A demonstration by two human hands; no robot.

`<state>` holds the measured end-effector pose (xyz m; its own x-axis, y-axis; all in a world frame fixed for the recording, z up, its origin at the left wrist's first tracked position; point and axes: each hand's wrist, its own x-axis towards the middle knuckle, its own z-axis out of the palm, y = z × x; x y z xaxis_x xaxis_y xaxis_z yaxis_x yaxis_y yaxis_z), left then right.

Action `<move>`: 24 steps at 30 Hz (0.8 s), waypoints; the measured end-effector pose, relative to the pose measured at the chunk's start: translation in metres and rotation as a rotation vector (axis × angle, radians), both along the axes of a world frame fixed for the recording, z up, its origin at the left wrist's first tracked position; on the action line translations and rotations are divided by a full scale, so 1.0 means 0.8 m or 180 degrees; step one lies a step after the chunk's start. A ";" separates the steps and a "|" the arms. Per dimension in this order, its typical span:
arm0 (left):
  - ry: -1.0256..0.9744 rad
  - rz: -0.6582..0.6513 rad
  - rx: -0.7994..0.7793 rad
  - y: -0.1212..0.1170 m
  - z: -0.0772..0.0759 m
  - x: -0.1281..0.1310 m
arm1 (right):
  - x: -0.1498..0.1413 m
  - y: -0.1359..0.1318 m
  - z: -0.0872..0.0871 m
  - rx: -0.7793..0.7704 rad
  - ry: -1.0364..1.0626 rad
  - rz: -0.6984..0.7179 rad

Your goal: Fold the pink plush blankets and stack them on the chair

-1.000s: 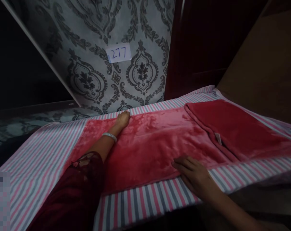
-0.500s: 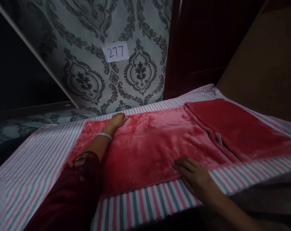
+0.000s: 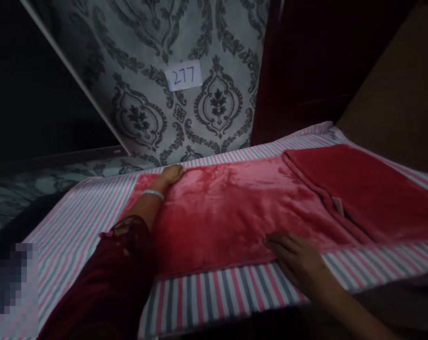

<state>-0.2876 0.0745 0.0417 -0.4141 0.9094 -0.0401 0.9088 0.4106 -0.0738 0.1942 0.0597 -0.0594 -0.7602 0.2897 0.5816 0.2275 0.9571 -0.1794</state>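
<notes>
A red plush blanket (image 3: 228, 203) lies spread on a pink, grey and white striped sheet (image 3: 75, 222). Its right part is folded over into a darker red layer (image 3: 362, 189) with a small white tag (image 3: 338, 206). My left hand (image 3: 171, 174), with a silver bracelet on the wrist, lies flat with fingers stretched on the blanket's far left edge. My right hand (image 3: 298, 259) rests flat, fingers spread, on the blanket's near edge where it meets the stripes.
A grey damask-patterned wall (image 3: 185, 118) stands behind, bearing a paper label reading 277 (image 3: 183, 75). A dark red panel (image 3: 306, 71) and a brown surface (image 3: 401, 94) are at the right. The left side is dark.
My left hand slid leftward along the blanket's far edge. My right hand stayed pressed on the near edge. The view shifted slightly.
</notes>
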 end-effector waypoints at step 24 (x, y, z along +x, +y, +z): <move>-0.0885 0.2143 0.0482 -0.209 0.022 -0.044 | 0.006 0.005 0.009 -0.0010 0.0018 0.0169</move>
<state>-0.3230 -0.0928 0.0592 -0.8765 0.4664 -0.1189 0.4340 0.8727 0.2238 0.1989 0.0635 -0.0523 -0.7713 0.2510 0.5850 0.1754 0.9672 -0.1837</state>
